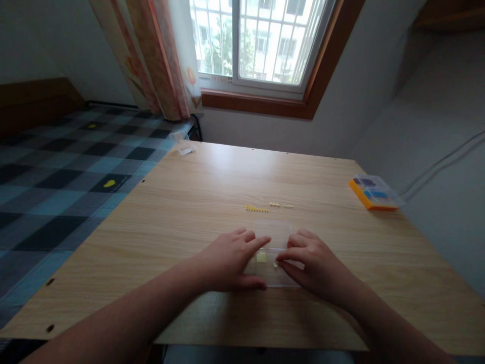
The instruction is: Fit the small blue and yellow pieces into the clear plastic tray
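Note:
A shallow clear plastic box (282, 281) lies on the table in front of me with its clear lid (273, 230) folded out on the far side. My left hand (238, 258) steadies the box at its left end, thumb at the near edge and index finger across the far side. Inside, close to that hand, is a pale yellow square block (261, 257). My right hand (308, 255) reaches over the box's right part, thumb and fingertip pinched at a tiny pale yellow piece (275, 265). Its exact shape is too small to make out.
Beyond the box lie a row of small yellow pieces (257, 209) and several small cream pieces (281, 205). An orange case with a clear cover (373, 193) sits at the table's right edge. A clear container (185, 146) stands at the far left corner, beside a checked bed (83, 167).

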`<move>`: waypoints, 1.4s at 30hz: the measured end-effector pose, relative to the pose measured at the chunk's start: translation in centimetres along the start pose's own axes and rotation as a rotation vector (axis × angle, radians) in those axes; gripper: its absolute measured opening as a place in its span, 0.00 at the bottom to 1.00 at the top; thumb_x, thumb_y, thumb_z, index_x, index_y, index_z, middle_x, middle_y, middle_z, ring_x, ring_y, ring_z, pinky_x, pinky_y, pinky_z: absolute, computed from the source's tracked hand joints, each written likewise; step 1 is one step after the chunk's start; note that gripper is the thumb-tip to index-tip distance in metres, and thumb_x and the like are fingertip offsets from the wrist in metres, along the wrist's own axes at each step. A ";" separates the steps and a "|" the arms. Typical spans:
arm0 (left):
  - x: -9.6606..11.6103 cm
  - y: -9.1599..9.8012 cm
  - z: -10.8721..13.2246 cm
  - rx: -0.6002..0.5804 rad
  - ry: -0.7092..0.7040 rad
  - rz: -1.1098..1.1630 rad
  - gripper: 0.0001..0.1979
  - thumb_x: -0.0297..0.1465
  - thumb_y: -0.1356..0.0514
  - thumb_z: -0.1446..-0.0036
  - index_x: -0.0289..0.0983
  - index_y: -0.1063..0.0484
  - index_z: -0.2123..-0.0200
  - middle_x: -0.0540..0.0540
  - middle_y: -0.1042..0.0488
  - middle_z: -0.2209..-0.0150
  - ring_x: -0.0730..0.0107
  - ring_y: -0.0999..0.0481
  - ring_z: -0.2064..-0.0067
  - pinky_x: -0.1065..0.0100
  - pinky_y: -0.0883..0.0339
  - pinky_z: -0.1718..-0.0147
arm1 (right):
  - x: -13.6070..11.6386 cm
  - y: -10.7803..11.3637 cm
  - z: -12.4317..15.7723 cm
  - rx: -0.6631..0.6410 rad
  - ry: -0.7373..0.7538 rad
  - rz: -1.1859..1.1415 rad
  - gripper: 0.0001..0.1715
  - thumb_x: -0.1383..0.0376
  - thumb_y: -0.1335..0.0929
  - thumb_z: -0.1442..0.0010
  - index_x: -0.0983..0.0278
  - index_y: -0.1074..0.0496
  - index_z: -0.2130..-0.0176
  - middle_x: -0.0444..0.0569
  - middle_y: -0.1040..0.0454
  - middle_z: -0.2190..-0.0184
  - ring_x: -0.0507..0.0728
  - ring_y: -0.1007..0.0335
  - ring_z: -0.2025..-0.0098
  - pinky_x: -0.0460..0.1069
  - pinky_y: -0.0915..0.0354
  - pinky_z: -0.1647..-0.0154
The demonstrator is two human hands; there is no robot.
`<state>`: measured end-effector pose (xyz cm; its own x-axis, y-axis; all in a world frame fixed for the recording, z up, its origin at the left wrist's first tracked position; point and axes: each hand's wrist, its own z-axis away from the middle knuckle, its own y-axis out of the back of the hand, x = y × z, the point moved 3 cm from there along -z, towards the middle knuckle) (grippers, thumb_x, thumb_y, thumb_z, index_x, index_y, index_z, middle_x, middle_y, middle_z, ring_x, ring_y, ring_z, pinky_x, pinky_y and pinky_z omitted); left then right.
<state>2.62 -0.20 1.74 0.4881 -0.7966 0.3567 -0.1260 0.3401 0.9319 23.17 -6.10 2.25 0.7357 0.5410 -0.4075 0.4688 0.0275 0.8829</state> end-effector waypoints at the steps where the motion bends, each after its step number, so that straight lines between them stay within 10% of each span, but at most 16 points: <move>1: 0.0 -0.1 0.0 0.002 -0.002 0.002 0.44 0.52 0.31 0.45 0.39 0.39 0.31 0.38 0.25 0.46 0.46 0.26 0.45 0.52 0.31 0.46 | 0.0 0.1 0.0 -0.034 0.007 -0.001 0.10 0.71 0.31 0.36 0.58 0.19 0.64 0.46 0.29 0.71 0.56 0.38 0.64 0.51 0.44 0.60; 42: -0.3 -0.4 0.1 0.052 -0.024 -0.013 0.45 0.53 0.32 0.45 0.40 0.39 0.31 0.39 0.25 0.46 0.47 0.26 0.44 0.54 0.32 0.46 | 0.0 -1.0 -0.4 0.035 0.061 0.048 0.12 0.69 0.33 0.35 0.59 0.19 0.62 0.47 0.31 0.72 0.56 0.40 0.66 0.52 0.45 0.61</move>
<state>2.47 -0.15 1.26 0.4694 -0.8127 0.3452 -0.1648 0.3034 0.9385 22.49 -5.76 1.43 0.7267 0.5916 -0.3492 0.4518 -0.0286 0.8917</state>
